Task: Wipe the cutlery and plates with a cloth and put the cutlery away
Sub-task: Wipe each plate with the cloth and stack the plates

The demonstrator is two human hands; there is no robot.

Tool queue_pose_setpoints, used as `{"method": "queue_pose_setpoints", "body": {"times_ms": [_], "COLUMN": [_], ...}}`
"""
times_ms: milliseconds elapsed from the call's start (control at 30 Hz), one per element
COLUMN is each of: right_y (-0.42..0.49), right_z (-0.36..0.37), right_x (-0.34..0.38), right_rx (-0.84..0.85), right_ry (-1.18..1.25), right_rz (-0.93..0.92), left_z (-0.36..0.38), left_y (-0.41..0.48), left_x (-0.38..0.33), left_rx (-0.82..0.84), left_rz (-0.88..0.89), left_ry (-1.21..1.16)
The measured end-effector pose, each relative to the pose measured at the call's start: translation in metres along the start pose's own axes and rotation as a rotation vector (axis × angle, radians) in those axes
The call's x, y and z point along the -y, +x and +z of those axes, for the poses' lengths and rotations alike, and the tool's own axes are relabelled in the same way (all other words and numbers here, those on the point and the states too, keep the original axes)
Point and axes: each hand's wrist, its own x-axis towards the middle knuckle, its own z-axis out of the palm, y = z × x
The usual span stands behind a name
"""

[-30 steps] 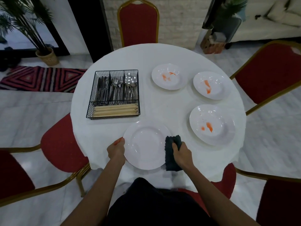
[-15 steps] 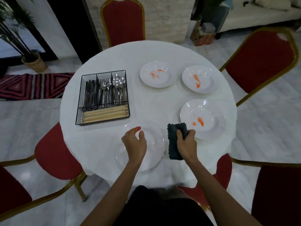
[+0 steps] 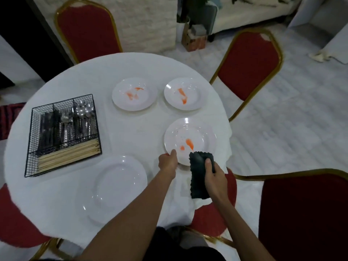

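On the round white table (image 3: pixel 131 68) a clean white plate (image 3: pixel 113 187) lies near the front edge. To its right is a plate with orange smears (image 3: pixel 190 138); my left hand (image 3: pixel 167 162) grips its near-left rim. My right hand (image 3: pixel 212 174) holds a folded dark cloth (image 3: pixel 198 176) over that plate's near edge. Two more smeared plates (image 3: pixel 134 94) (image 3: pixel 185 93) lie further back. A black wire caddy (image 3: pixel 62 132) at the left holds metal cutlery and wooden chopsticks.
Red chairs with gold frames ring the table: one at the back (image 3: pixel 88 31), one at the right (image 3: pixel 248 65), one at the near right (image 3: pixel 305 213), and seats at the left and below my arms. Marble floor lies to the right.
My left hand left the clean plate and moved right to grasp the rim of the smeared plate. My right hand carried the cloth to that plate's edge. The view swung to the right.
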Motion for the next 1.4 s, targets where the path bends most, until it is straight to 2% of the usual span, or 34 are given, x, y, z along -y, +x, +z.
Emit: {"method": "queue_pose_setpoints", "body": {"times_ms": [133, 367, 533, 633, 733, 900, 1033, 1167, 1400], "right_y": [0.015, 0.049, 0.076, 0.082, 0.062, 0.027, 0.008, 0.009, 0.001], "right_z": [-0.024, -0.054, -0.036, -0.003, 0.031, 0.053, 0.038, 0.012, -0.01], "right_x": [-0.007, 0.012, 0.061, 0.065, 0.054, 0.055, 0.059, 0.05, 0.05], "right_rx": [0.025, 0.035, -0.033, -0.116, -0.033, 0.229, 0.501, 0.543, 0.488], "right_ry": [-0.076, -0.085, -0.198, -0.37, -0.487, -0.364, -0.535, -0.72, -0.768], "right_rz": [-0.041, -0.031, -0.251, -0.442, -0.549, -0.642, -0.823, -0.975, -1.052], "left_z": [0.025, 0.015, -0.014, -0.02, -0.023, -0.041, -0.055, -0.065, -0.073], "left_y": [0.011, -0.01, -0.048, -0.065, -0.074, -0.074, -0.075, -0.072, -0.078], "left_x": [0.0, 0.004, 0.004, 0.003, 0.003, -0.01, -0.022, -0.03, -0.034], "left_rx": [-0.027, -0.01, -0.124, -0.103, -0.074, -0.151, -0.184, -0.171, -0.087], "left_rz": [-0.002, 0.257, 0.354, 0.336, 0.31, 0.397, 0.438, 0.417, 0.341], "left_ry": [-0.054, -0.047, -0.073, -0.099, -0.094, -0.011, -0.038, -0.13, -0.23]}}
